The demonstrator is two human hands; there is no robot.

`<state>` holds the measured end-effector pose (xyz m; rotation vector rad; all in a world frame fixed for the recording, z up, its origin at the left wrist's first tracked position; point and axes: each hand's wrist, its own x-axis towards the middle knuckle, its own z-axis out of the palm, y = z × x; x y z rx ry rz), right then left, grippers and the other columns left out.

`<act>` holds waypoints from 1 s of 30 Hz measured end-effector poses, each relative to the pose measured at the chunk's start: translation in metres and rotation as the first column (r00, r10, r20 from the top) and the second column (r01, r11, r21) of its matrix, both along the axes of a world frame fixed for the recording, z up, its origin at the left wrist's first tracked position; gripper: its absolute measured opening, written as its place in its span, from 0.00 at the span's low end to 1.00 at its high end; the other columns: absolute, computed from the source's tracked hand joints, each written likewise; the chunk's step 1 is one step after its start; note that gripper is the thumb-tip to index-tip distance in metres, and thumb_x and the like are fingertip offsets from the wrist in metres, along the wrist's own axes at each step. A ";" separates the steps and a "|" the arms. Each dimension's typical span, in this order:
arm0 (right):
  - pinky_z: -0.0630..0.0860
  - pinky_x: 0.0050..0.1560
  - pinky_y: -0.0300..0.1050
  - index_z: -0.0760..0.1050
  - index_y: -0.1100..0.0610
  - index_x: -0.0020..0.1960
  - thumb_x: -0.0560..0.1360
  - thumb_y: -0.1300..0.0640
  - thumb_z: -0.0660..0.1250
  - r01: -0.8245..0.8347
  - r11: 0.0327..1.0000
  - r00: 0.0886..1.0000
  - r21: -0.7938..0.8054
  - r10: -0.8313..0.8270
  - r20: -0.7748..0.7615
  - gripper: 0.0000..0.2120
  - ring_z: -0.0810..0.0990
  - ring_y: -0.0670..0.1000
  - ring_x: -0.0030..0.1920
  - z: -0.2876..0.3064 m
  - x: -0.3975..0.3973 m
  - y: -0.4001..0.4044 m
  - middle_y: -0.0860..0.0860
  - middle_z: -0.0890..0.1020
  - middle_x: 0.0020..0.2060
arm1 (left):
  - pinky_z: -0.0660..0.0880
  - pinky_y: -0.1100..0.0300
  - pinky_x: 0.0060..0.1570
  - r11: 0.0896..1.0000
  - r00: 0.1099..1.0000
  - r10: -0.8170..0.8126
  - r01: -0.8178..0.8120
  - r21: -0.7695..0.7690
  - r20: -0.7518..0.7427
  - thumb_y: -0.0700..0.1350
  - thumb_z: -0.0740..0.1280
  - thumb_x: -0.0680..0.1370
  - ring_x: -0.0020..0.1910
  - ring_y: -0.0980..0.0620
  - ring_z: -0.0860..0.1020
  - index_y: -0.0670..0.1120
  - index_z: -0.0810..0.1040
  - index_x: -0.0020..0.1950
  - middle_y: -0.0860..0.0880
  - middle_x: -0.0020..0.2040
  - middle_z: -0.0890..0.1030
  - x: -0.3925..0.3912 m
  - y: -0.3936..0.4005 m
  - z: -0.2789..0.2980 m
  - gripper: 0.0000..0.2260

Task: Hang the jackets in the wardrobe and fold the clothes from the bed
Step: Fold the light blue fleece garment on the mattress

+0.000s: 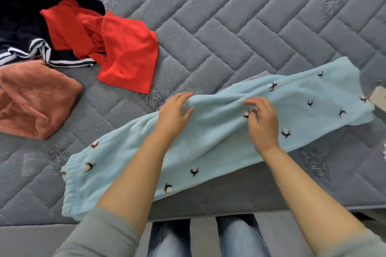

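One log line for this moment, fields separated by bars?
step: folding | item: blue pants | left hand: on cloth | right hand: on cloth | waiting: red top

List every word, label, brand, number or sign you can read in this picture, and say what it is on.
None: no readable text shows anywhere in the head view.
Light blue fleece trousers: only small brown-and-white cotton-flower motifs, no lettering.
Red cloth garment: plain, no label in view.
Navy garment with white stripes: stripes only.
Salmon-pink fuzzy garment: plain.
Grey quilted mattress: stitched leaf patterns, no words.
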<state>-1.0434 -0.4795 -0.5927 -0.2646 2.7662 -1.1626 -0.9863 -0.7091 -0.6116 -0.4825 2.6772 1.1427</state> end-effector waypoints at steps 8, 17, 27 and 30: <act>0.51 0.74 0.48 0.80 0.56 0.56 0.75 0.54 0.71 -0.568 0.732 0.821 0.376 0.533 0.202 0.11 0.76 0.53 0.58 -0.023 -0.142 0.047 0.51 0.80 0.51 | 0.66 0.55 0.49 0.952 0.957 -0.284 0.289 -0.097 0.060 0.46 0.69 0.78 0.51 0.44 0.77 0.43 0.82 0.49 0.47 0.47 0.81 -0.041 0.019 -0.024 0.07; 0.62 0.60 0.49 0.77 0.57 0.46 0.79 0.50 0.65 -0.656 0.586 0.734 0.476 0.642 0.221 0.11 0.78 0.56 0.44 -0.032 -0.204 0.093 0.52 0.82 0.40 | 0.63 0.52 0.46 0.968 0.966 0.047 0.019 -0.251 0.254 0.52 0.59 0.82 0.35 0.45 0.72 0.49 0.64 0.33 0.52 0.27 0.68 -0.033 -0.009 -0.021 0.18; 0.65 0.64 0.53 0.78 0.63 0.57 0.76 0.56 0.70 -0.145 0.949 0.989 0.281 0.136 0.055 0.13 0.73 0.60 0.63 -0.056 -0.183 0.134 0.60 0.77 0.59 | 0.62 0.44 0.69 0.936 0.999 0.043 -0.030 -0.350 0.030 0.46 0.63 0.80 0.72 0.42 0.66 0.44 0.72 0.69 0.43 0.72 0.69 -0.085 0.119 -0.009 0.18; 0.63 0.68 0.50 0.75 0.66 0.61 0.76 0.61 0.70 0.097 0.974 0.993 0.203 -0.109 0.048 0.16 0.70 0.61 0.67 -0.058 -0.180 0.183 0.62 0.73 0.63 | 0.55 0.42 0.74 0.921 0.954 -0.300 0.282 -0.269 -0.026 0.47 0.63 0.80 0.77 0.44 0.59 0.47 0.69 0.72 0.45 0.78 0.60 -0.102 0.196 -0.004 0.20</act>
